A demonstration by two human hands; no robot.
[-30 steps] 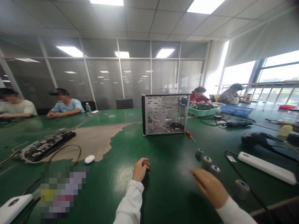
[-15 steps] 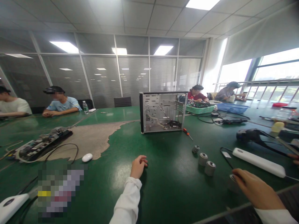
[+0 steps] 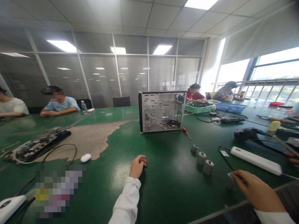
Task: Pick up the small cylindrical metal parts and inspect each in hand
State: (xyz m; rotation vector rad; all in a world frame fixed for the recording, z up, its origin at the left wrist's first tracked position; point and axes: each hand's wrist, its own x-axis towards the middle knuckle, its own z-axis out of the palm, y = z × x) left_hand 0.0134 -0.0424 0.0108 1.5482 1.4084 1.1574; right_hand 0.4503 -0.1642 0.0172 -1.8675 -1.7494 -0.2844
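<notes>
My left hand (image 3: 137, 166) rests on the green table with its fingers curled and apart, holding nothing. At the lower right, the fingers of my right hand (image 3: 257, 189) grip the side of a grey metal cylinder (image 3: 231, 181). Three more grey cylinders stand in a slanting row to its left: a near one (image 3: 208, 167), a middle one (image 3: 201, 158) and a smaller far one (image 3: 194, 148). Behind them lies an orange-handled screwdriver (image 3: 185, 131), beside an open computer case (image 3: 161, 112) that stands upright.
A white power strip (image 3: 255, 160) and a black strap-like device (image 3: 249, 135) lie at the right. Green (image 3: 199, 109) and blue baskets (image 3: 230, 107) stand farther back. A circuit assembly (image 3: 39, 144) and white mouse (image 3: 86, 157) lie left. Several people sit around.
The whole view has shifted slightly, so things appear a little farther left. Both hands keep nearly the same pose, my right hand still at the cylinder.
</notes>
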